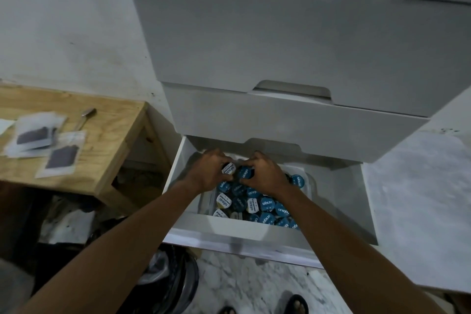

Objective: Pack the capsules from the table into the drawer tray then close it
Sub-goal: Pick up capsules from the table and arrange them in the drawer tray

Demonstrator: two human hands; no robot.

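The bottom white drawer (339, 199) stands pulled out. Inside it a clear plastic tray (309, 187) holds several capsules (266, 218) with blue lids and a few with white lids. Both my hands reach down into the tray's far end. My left hand (206, 173) curls its fingers round a white-lidded capsule (228, 169). My right hand (265, 176) grips a blue-lidded capsule (245, 172) right beside it. The two hands nearly touch. What lies under my palms is hidden.
Closed white drawers (280, 46) stack above the open one. At left a wooden table (112, 135) carries clear packets (61, 155) and a metal spoon (85, 116). A black bin with a bag (173, 278) stands below the drawer front; marble floor and my sandalled feet (295, 304) lie beneath.
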